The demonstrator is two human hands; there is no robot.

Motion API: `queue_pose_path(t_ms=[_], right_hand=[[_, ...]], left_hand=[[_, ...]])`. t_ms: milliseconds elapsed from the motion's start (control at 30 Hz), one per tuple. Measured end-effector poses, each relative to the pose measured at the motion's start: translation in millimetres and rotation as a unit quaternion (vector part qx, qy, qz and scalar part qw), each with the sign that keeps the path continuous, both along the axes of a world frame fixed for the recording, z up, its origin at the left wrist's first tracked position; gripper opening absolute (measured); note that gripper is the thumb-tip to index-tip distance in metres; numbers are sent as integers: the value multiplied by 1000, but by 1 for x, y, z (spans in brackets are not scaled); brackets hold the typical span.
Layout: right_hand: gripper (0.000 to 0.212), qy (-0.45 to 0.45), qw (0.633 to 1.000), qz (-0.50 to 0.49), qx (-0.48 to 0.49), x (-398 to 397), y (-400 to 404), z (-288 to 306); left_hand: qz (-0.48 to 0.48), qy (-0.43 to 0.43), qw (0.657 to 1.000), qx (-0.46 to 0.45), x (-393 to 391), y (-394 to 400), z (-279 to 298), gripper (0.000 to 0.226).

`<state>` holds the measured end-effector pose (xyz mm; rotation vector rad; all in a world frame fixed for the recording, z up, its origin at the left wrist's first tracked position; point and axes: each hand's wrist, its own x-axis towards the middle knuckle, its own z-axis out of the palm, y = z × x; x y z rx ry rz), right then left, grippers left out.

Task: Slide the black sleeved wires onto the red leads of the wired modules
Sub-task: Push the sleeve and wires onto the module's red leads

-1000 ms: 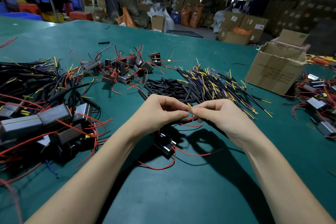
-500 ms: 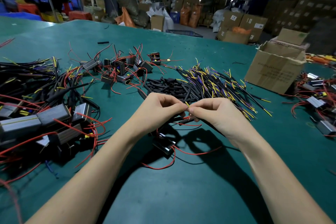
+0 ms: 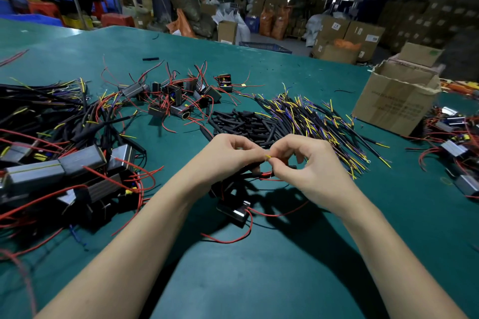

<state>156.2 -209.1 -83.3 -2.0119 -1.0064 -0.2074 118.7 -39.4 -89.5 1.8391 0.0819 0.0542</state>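
Note:
Over the green table my left hand and my right hand meet fingertip to fingertip. My left hand grips a black sleeved wire whose yellow tip pokes out between the thumbs. My right hand pinches a red lead at the sleeve's end. That lead runs down to a small black wired module lying below my hands, with a second red lead looping on the table. How far the lead sits inside the sleeve is hidden by my fingers.
Behind my hands lie a heap of short black tubes and a pile of black sleeved wires with yellow and purple ends. Finished modules with wires fill the left. More modules lie further back, a cardboard box right.
Both hands have risen slightly and stayed together. The fingers of my right hand have spread a little, and the yellow wire tip now shows between the thumbs.

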Motion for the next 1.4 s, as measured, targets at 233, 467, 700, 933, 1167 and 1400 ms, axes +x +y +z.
queue_pose_path(t_ms=[233,467,700,933,1167,1400], right_hand=[[18,174,983,-21,61,10,-2,-5],[18,100,994,-4,35,10,-3,-5],[14,-32,999,19,9,8,-3,-1],[20,165,985,12,53,14,-5,-7],[19,187,979,44,73,12,-3,-6],[13,-41,999,35,-1,3,0,-2]], left_hand=[[-54,-83,995,31,-1,0,3,14],[-45,-104,988,100,-1,-5,0,15],[-103,-23,994,19,-1,-1,4,35],[-56,-173,972,150,-2,-3,0,9],[-28,-244,951,189,-4,0,4,14],[-18,-8,998,56,1,3,2,22]])
